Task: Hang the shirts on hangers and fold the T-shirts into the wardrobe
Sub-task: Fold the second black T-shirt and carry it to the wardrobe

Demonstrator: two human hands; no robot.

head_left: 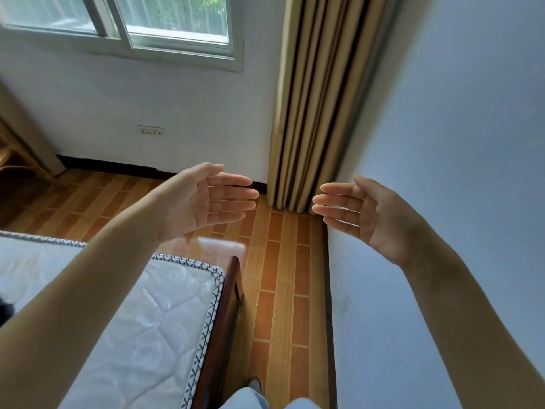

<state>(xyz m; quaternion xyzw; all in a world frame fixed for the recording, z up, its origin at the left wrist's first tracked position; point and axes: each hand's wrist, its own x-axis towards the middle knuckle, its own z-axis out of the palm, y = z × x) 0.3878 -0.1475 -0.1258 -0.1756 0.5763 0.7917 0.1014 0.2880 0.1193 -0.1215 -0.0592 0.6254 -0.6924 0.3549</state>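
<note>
From my remote seat, I see both bare arms reach up from the bottom corners toward the middle of the frame, palms turned inward and facing each other. The left hand (203, 199) sits just left of centre, its fingers straight and pressed side by side, holding nothing. The right hand (368, 214) mirrors it just right of centre, fingers likewise straight and empty. The two sets of fingertips point at one another across a clear gap and do not touch.

I find no shirt, T-shirt, hanger or wardrobe anywhere in this view, so I cannot tell where the task's clothes are.

In the lower left lies a bare quilted mattress (153, 326) with patterned piping along its edge, resting in a dark wooden bed frame (224, 329) whose corner shows near the lower centre. Orange and tan brick-pattern floor tiles (280, 276) run up the middle of the frame to a dark baseboard. A sliding window (124, 19) fills the upper left, with greenery blurred beyond the glass. Beneath it, a white wall socket (152, 131) sits on the white wall. Tan pleated curtains (318, 98) hang from the top centre down to the floor. A pale blue wall (457, 113) takes up the right side. At the bottom centre, light blue trouser legs (250, 401) and the tip of a shoe (255, 382) show.
</note>
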